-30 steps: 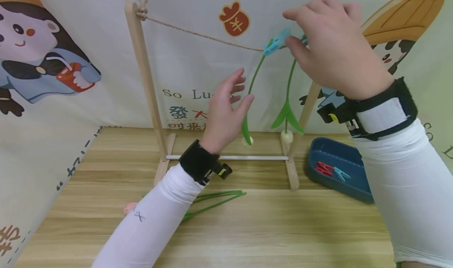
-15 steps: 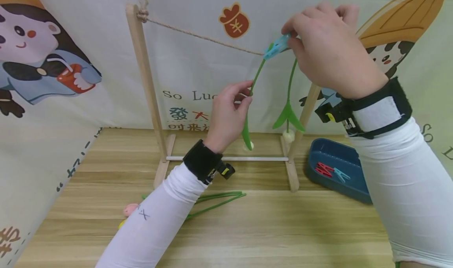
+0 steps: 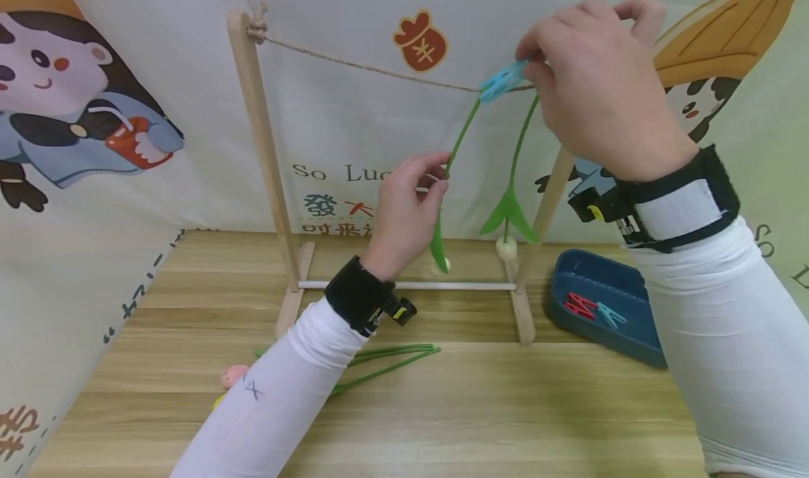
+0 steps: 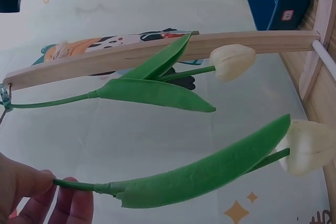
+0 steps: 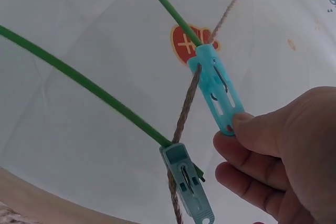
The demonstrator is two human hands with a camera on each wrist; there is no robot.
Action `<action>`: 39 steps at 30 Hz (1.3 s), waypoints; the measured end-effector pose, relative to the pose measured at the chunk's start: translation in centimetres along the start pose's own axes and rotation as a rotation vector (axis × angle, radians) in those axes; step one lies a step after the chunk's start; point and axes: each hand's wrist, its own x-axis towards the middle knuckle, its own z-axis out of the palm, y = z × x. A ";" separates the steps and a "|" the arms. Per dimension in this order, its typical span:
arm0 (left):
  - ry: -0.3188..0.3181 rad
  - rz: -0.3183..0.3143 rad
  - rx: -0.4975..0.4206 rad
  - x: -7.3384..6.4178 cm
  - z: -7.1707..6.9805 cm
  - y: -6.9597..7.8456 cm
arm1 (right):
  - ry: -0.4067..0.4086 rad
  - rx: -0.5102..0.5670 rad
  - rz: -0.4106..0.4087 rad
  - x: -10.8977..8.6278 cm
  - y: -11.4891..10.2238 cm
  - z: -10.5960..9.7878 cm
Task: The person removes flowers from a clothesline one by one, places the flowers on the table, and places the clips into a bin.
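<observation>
My right hand (image 3: 597, 92) pinches the handle end of a light blue clothespin (image 5: 218, 87), whose jaws sit on the twine rope (image 5: 186, 106) and the green stem of a white tulip. That tulip (image 4: 307, 148) hangs bloom down, and my left hand (image 3: 411, 204) pinches its stem between thumb and fingers above the leaf. Beside it a second white tulip (image 4: 231, 62) also hangs upside down, held to the rope by a duller blue-green clothespin (image 5: 186, 182). In the head view my right hand hides that second clothespin.
A wooden frame (image 3: 262, 141) carries the rope, with a white crossbar (image 3: 411, 285) low between its feet. At right stands a dark blue tray (image 3: 607, 337) holding red clothespins (image 3: 580, 304) and a blue clothespin (image 3: 611, 315). Tulips with green stems (image 3: 392, 359) lie under my left forearm.
My left hand has closed its fingertips on the tulip stem. My right thumb and fingers have come onto the light blue clothespin's handles, and the rope has shifted slightly.
</observation>
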 end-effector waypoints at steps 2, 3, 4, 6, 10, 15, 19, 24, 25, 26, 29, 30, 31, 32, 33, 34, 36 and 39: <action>-0.004 0.006 0.007 -0.3 -0.2 -0.2 | 0.023 0.003 0.004 -0.2 0.1 -0.1; -0.007 0.010 0.013 -0.4 -0.2 -0.3 | 0.036 0.003 0.005 -0.3 0.1 -0.1; -0.008 0.012 0.016 -0.6 -0.4 -0.4 | 0.050 0.004 0.005 -0.4 0.2 -0.1; -0.012 0.012 0.024 -0.9 -0.6 -0.5 | 0.075 0.007 0.008 -0.6 0.4 -0.1; -0.010 0.010 0.025 -1.5 -1.1 -0.5 | 0.118 0.016 0.011 -1.3 0.6 -0.1; -0.007 0.029 0.053 -2.6 -2.1 -0.5 | 0.135 0.055 0.014 -2.6 0.4 0.0; -0.015 0.063 0.110 -3.5 -3.0 -0.5 | 0.146 0.116 -0.005 -4.1 0.2 0.0; -0.034 0.105 0.165 -4.8 -4.2 -0.4 | 0.132 0.183 0.004 -6.1 0.1 0.1; -0.039 0.112 0.177 -5.1 -4.4 -0.4 | 0.124 0.191 0.009 -6.5 0.1 0.2; -0.045 0.120 0.188 -5.4 -4.6 -0.3 | 0.114 0.198 0.015 -7.0 0.2 0.3; -0.077 0.141 0.233 -6.3 -5.2 0.0 | 0.093 0.208 0.028 -8.4 0.5 1.1; -0.090 0.148 0.250 -6.6 -5.4 0.1 | 0.087 0.213 0.031 -8.9 0.7 1.4; -0.104 0.154 0.271 -6.9 -5.6 0.2 | 0.080 0.220 0.036 -9.5 0.9 1.8; -0.118 0.158 0.290 -7.2 -5.7 0.3 | 0.074 0.225 0.045 -10.0 1.2 2.2; -0.135 0.159 0.307 -7.5 -5.9 0.3 | 0.065 0.229 0.056 -10.5 1.5 2.6; -0.149 0.162 0.332 -7.8 -6.0 0.3 | 0.055 0.235 0.067 -11.1 1.9 3.1; -0.176 0.171 0.370 -8.5 -6.3 0.4 | 0.032 0.245 0.092 -12.2 2.6 3.9; -0.217 0.203 0.422 -9.5 -6.7 0.3 | -0.010 0.256 0.141 -13.9 3.8 5.1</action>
